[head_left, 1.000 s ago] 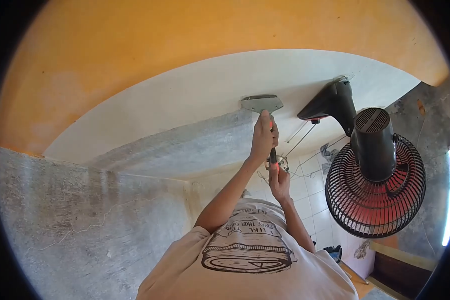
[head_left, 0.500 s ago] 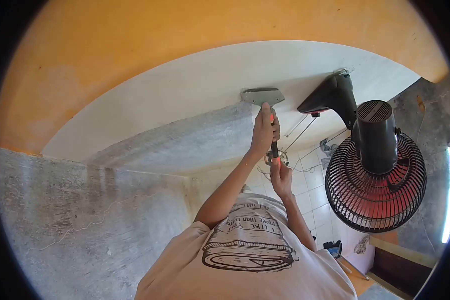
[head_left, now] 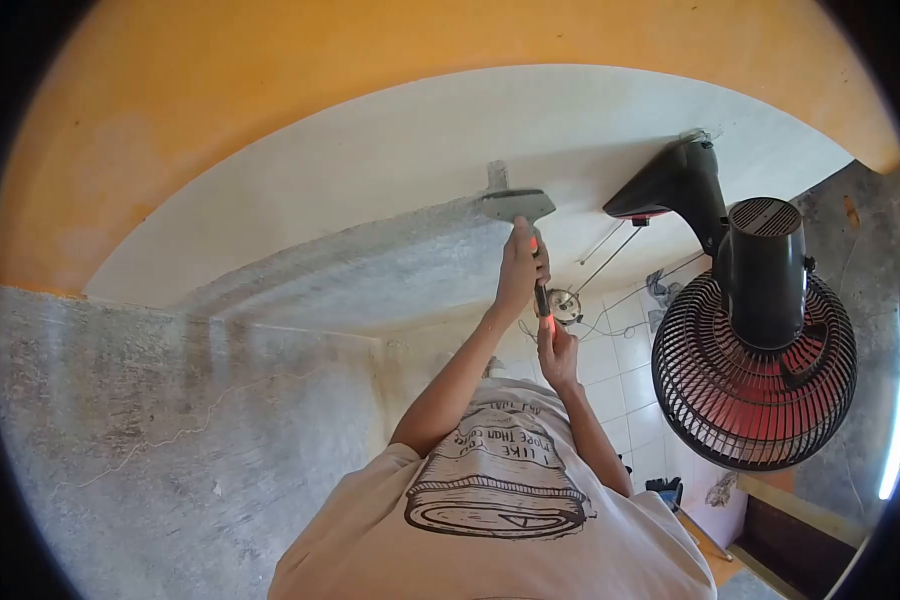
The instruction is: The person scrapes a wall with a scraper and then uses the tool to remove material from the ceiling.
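A wide-bladed wall scraper (head_left: 518, 204) is held in both hands, its grey head against or close to the white-painted wall (head_left: 400, 150). My left hand (head_left: 520, 268) wraps around the upper handle, just below the head. Lower down, my right hand (head_left: 558, 350) is closed around the orange-and-black handle end. To the left of the blade runs a bare grey patch (head_left: 370, 270) where the paint is off. A short narrow grey strip (head_left: 497, 175) shows directly above the blade.
A black wall fan (head_left: 755, 350) juts out at the right, near the scraper. Cords (head_left: 610, 250) hang beneath its mount. A round metal-looking object (head_left: 565, 306) lies beyond the handle, over the tiled floor (head_left: 625, 350). A rough grey wall (head_left: 170, 430) stands at left.
The scraper has come down the wall towards me with both hands on it. The narrow grey strip above the blade is now uncovered. The view has shifted slightly.
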Demonstrator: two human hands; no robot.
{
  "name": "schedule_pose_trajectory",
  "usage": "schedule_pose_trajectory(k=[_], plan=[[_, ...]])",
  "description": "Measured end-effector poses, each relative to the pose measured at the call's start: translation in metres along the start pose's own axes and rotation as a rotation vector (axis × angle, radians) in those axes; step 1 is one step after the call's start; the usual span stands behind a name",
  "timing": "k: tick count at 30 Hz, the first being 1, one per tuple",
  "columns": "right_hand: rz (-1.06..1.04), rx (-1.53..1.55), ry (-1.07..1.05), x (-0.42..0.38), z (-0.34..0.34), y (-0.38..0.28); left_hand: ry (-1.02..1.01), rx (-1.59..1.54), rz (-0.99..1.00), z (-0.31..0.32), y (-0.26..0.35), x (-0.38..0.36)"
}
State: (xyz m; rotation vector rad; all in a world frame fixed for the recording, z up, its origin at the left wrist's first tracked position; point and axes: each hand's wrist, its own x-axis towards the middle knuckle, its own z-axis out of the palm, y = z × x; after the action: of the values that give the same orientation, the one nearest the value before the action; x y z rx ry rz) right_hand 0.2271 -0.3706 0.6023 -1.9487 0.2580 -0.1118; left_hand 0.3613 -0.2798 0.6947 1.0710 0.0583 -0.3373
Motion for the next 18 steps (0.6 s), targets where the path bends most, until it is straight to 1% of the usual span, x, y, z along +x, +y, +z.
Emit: schedule_pose_trajectory(k=[2,3,5,8,11,12,13,14,16,18], plan=[[-0.045,-0.051,0.041,-0.002,0.000,-0.009,-0.033,-0.016,-0.028,0.005,0.015,-0.003],[-0.038,-0.055,0.030,-0.006,0.000,-0.008,-0.010,-0.037,-0.037,0.008,0.016,-0.003],[-0.002,0.036,-0.002,-0.001,0.001,-0.009,-0.007,-0.044,-0.043,0.004,0.009,0.000],[-0.020,0.041,-0.007,-0.002,0.003,-0.004,-0.023,-0.027,-0.045,-0.004,0.000,0.003],[-0.022,0.128,0.044,0.002,0.008,-0.014,-0.049,0.008,-0.002,0.007,0.016,0.003],[-0.018,0.124,0.043,0.005,0.008,-0.018,-0.055,0.028,0.015,0.016,0.034,0.000],[-0.060,0.112,0.048,0.010,0.007,-0.024,-0.061,0.047,0.031,0.021,0.042,-0.003],[-0.107,0.101,0.052,0.013,0.006,-0.027,-0.060,0.045,0.030,0.021,0.041,-0.003],[-0.084,0.084,0.026,0.014,0.005,-0.019,-0.089,0.042,0.031,0.016,0.037,0.002],[-0.066,0.112,0.035,0.007,0.005,-0.015,-0.094,0.031,0.034,0.004,0.010,0.006]])
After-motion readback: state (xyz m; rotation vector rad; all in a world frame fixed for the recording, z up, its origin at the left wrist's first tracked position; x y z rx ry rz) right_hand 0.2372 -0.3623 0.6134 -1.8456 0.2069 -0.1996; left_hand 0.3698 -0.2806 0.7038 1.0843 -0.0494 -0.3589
